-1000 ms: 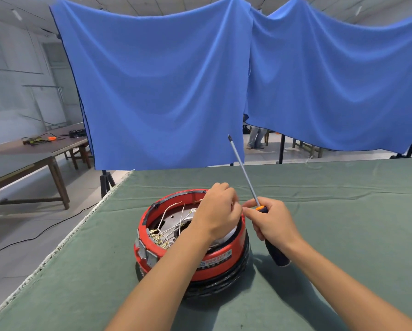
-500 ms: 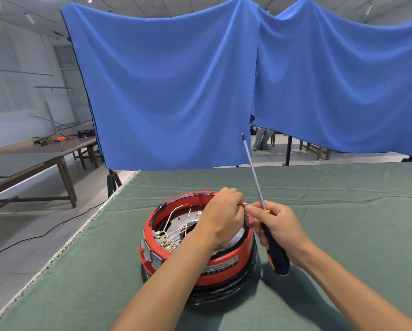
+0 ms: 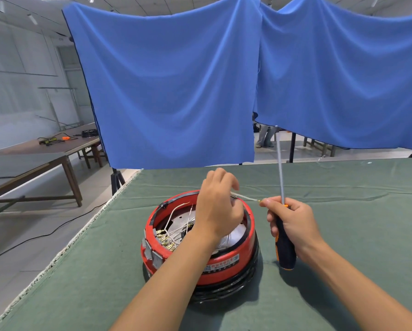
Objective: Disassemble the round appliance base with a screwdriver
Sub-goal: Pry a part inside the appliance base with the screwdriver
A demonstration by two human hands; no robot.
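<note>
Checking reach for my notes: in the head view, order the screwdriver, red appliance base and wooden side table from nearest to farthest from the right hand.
1. Screwdriver: gripped in the right hand.
2. Red appliance base: just to its left.
3. Wooden side table: far left, across the floor.

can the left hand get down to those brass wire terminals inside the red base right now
Probably yes. The left hand hovers over the open top of the red base, and the brass terminals lie uncovered below it; only loose white wires cross the way.
</note>
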